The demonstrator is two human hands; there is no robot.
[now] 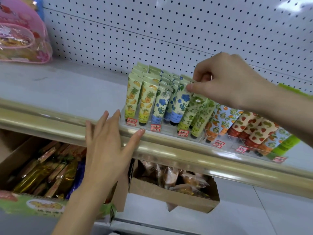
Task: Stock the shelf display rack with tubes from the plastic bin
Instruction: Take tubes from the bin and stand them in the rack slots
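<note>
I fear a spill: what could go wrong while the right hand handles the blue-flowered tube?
The right hand pinches the blue-flowered tube in a tight row; moving it may topple neighbours; the green leafy tubes already lean. The clear plastic rack sits at the shelf edge; the left hand might nudge it.

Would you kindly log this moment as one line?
right hand: pinches blue-flower tube top | left hand: open, beside rack | tube: standing in rack
</note>
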